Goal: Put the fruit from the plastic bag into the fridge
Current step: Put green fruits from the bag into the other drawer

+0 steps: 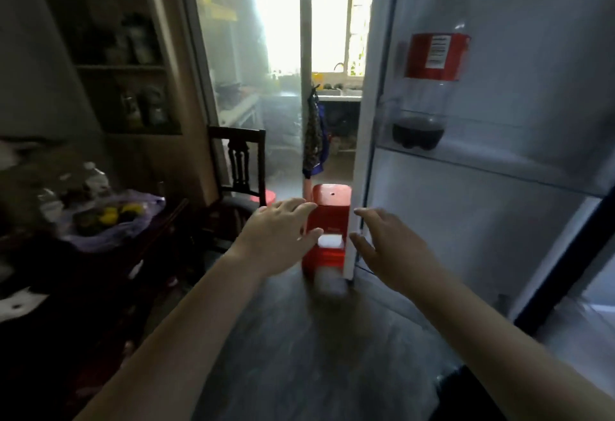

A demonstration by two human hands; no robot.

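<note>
A: State of left hand (283,237)?

B: Spread wide, fingers extended, palm down, holding nothing. Raised in front of the red plastic stool (332,217) standing on the dark floor (299,354).

A: State of right hand (387,247)?

B: Likewise wide, fingers extended, holding nothing. Positioned at the near edge of the open white fridge door (499,237). Contact between fingertips and door edge not determinable.

A: Location of the fruit?

B: Visible as round yellow fruit (108,217) inside the crumpled translucent purple plastic bag (100,237), together with darker pieces too blurred to identify. Bag resting on the dark wooden bench (146,254) at far left, well apart from both hands and from the fridge door.

A: Contents of the door?

B: One clear plastic bottle with red label (432,87), upright in the door shelf, with a little dark liquid at the bottom.

A: Other items nearby?

B: Dark wooden chair (239,161) between bench and stool. Patterned cloth (314,134) hanging above the stool. Clear bottles beside the bag on the bench, blurred.
</note>
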